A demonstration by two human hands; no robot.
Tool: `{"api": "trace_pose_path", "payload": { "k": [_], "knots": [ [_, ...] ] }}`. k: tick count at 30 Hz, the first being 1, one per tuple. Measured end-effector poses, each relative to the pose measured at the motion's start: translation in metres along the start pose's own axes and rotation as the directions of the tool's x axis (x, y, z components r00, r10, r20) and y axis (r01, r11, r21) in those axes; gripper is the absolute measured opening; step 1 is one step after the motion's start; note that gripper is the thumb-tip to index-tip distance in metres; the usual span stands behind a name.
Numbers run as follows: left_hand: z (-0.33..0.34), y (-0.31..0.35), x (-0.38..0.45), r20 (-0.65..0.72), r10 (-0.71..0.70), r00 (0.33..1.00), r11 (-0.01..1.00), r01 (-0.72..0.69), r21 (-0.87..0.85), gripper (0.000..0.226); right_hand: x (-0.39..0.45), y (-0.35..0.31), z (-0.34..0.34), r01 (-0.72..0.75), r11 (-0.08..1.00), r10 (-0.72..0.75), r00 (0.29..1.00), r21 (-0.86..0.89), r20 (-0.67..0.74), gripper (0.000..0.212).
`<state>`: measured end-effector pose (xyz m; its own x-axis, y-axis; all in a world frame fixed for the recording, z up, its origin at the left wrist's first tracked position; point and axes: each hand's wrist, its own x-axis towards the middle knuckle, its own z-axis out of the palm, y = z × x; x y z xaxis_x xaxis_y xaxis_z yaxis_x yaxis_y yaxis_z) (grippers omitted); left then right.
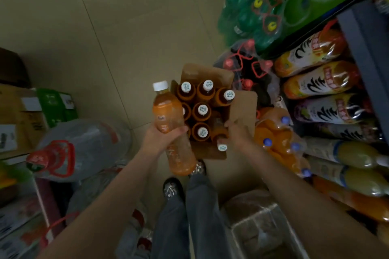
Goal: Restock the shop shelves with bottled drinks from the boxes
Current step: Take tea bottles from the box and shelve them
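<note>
We see the left hand (163, 139) wrapped around an orange drink bottle (171, 126) with a white cap, held upright-ish above the floor, just left of the open cardboard box (242, 107). The right hand (235, 132) grasps a second bottle (220, 135) tilted over the box's near right corner, cap pointing toward us. Six capped bottles (203, 111) stand upright in the box. Right: shelves (366, 44) with lying wrapped bottles; a shrink-wrapped orange pack (277, 139) just right of the box.
</note>
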<state>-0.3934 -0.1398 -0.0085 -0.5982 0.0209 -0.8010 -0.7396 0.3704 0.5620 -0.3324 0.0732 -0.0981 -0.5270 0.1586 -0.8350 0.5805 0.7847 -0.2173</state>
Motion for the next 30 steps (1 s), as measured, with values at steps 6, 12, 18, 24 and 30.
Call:
{"api": "trace_pose_path", "payload": {
  "k": [6, 12, 18, 24, 30],
  "knots": [
    [-0.019, -0.033, 0.0, 0.019, 0.016, 1.0, 0.994, -0.017, 0.103, 0.035, 0.008, -0.009, 0.052, -0.165, 0.952, 0.196, 0.976, 0.257, -0.1, 0.058],
    [-0.009, -0.037, -0.011, 0.099, 0.065, 0.993, 0.981, -0.082, 0.175, 0.051, 0.004, -0.024, 0.039, -0.175, 0.974, 0.202, 0.957, 0.14, -0.209, 0.038],
    [-0.009, -0.01, -0.08, 0.151, 0.157, 0.976, 0.957, -0.188, 0.219, 0.047, -0.11, -0.032, -0.042, 0.0, 0.978, -0.06, 0.958, -0.208, -0.279, 0.026],
    [0.005, 0.026, -0.201, 0.239, 0.366, 0.899, 0.848, -0.429, 0.313, 0.035, -0.32, 0.006, -0.102, 0.089, 0.996, -0.088, 0.872, -0.022, -0.482, 0.034],
    [0.065, 0.086, -0.347, 0.454, 0.543, 0.707, 0.676, -0.688, 0.264, 0.059, -0.541, 0.058, -0.139, 0.179, 0.941, 0.13, 0.59, 0.287, -0.797, 0.026]
  ]
}}
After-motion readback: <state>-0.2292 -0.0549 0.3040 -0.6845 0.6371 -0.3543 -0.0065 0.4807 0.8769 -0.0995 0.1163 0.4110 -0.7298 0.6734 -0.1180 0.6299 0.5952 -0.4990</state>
